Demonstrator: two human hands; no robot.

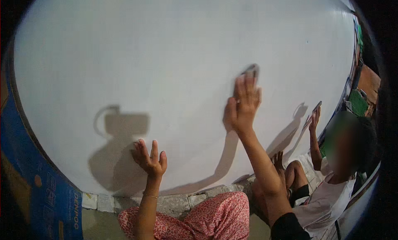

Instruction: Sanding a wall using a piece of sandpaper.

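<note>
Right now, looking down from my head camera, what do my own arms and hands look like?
Both hands are ungloved. The left hand has a thin bracelet at its wrist, with no sleeve on the visible forearm. The right hand is slightly blurred; a possible ring there is unclear. A black sleeve covers that arm above the elbow.

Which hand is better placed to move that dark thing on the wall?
Right hand, probably: it partly covers the dark thing at the wall. The left hand is spread and looks empty.
</note>
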